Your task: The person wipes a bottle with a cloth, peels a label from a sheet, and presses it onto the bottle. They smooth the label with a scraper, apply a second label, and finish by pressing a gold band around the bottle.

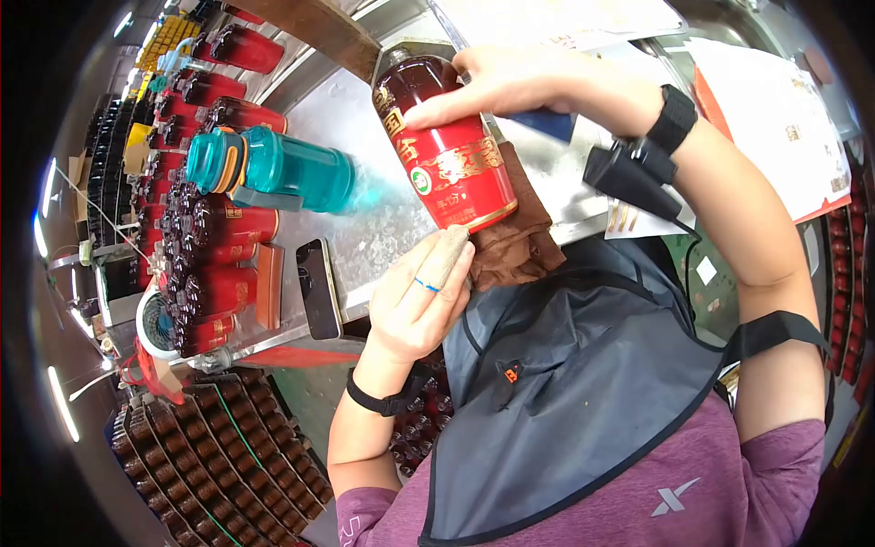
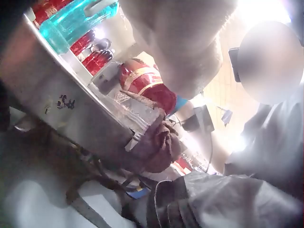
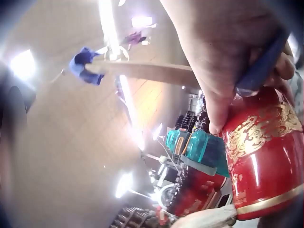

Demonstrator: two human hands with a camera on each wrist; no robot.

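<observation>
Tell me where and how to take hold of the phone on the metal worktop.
Pinch the phone across its middle by its two long edges, coming from above, on the side nearer the left hand. It lies flat and slim, so those edges look the surest grip, and the reddish-brown block sits close along the far one.

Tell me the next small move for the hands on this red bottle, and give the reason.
I'd slide the left hand's covered fingertip a little along the red bottle's lower edge, with the right hand steadying it. The bottle is tilted in the right hand's grip, and that fingertip is at its base.
</observation>
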